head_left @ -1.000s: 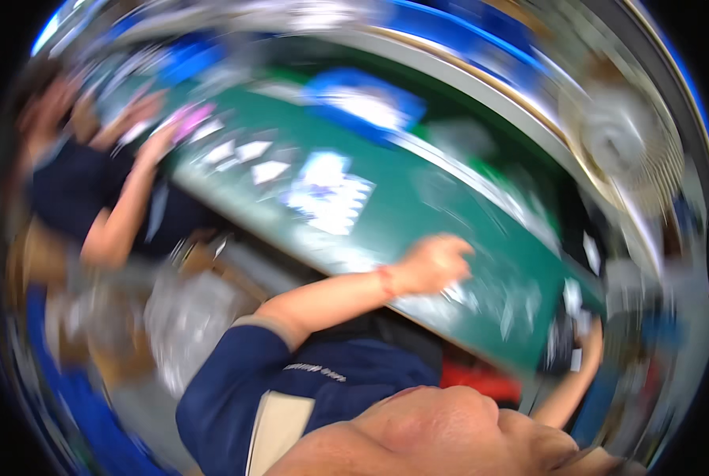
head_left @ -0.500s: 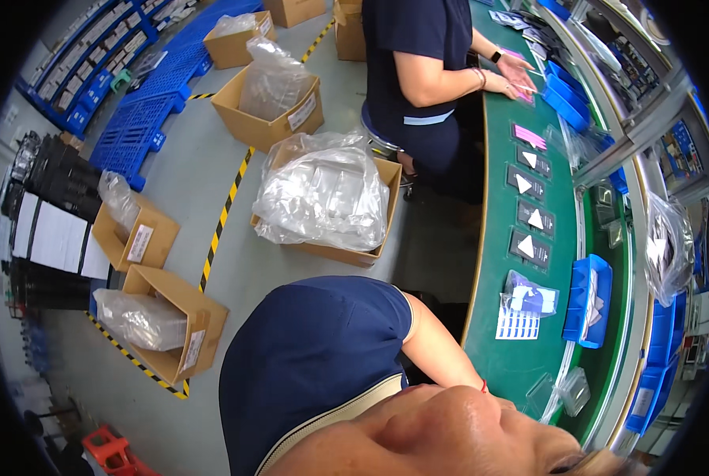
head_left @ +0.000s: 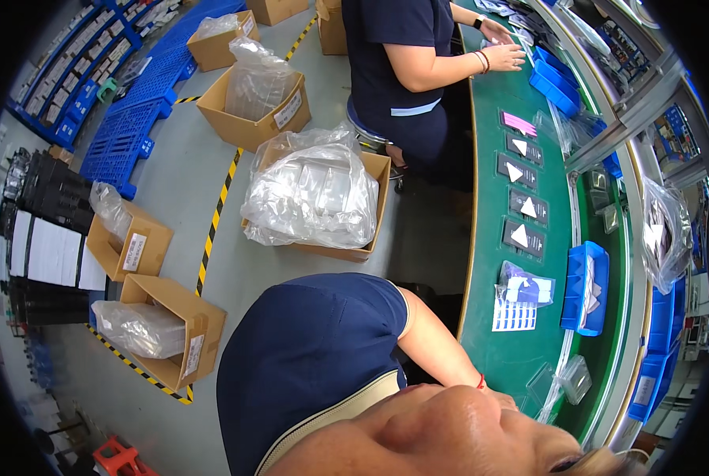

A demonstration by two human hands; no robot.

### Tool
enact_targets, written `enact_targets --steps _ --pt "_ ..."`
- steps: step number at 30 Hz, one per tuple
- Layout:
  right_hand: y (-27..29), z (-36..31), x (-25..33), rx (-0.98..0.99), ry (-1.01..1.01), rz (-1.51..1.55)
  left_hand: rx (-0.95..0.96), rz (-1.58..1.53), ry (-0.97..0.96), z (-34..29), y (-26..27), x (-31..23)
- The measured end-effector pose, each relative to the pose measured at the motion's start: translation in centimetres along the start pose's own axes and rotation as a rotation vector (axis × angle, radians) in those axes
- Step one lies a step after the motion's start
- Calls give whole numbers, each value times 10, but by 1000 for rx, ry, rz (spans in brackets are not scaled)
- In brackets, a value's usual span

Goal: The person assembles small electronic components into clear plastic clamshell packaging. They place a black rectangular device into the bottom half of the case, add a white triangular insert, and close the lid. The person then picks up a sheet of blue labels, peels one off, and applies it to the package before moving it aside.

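My left arm reaches to the green bench (head_left: 501, 353), a red string round its wrist. Only the back of my left hand (head_left: 499, 398) shows at the bench's near end; its fingers are hidden, so whether it holds anything cannot be seen. My right hand is out of view. Close to the left hand lie a clear plastic case (head_left: 574, 379) and a thin clear piece (head_left: 540, 384). Farther up the bench are a sheet of blue-and-white labels (head_left: 515, 316) and a purple-and-white packet in clear film (head_left: 529, 285). Beyond them runs a row of dark flat packs with white triangles (head_left: 523, 236).
A blue bin (head_left: 585, 289) stands along the bench's right side, another blue bin (head_left: 555, 86) farther off. Pink strips (head_left: 519, 123) top the row. A co-worker (head_left: 410, 55) sits ahead, both hands over the bench. Cardboard boxes with clear bags (head_left: 315, 198) stand on the floor at left.
The whole view has shifted slightly. The co-worker's hands have moved and the pink item under them no longer shows. My left arm stays nearly in place at the bench.
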State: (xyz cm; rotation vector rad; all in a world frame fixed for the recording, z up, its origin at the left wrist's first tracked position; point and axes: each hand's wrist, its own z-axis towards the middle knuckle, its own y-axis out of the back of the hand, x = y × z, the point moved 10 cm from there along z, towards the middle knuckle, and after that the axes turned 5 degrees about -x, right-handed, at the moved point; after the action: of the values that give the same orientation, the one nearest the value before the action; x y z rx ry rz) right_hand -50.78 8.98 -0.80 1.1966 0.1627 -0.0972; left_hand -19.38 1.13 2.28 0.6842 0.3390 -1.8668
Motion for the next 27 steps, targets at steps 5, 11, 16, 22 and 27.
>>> enact_targets --steps 5,11,16,22,27 --pt "27 -54 -67 -37 -78 -56 38 285 -238 5 18 -33" --pt "127 -81 -48 26 -650 84 180 -256 129 -4 10 -30" --pt "131 4 120 -11 -719 1173 370 -1121 911 -69 -68 -52" --pt "70 35 215 180 -582 1528 245 -1341 1250 -89 -39 -40" --pt "39 62 224 361 -517 1619 78 -1115 1264 -93 8 -23"
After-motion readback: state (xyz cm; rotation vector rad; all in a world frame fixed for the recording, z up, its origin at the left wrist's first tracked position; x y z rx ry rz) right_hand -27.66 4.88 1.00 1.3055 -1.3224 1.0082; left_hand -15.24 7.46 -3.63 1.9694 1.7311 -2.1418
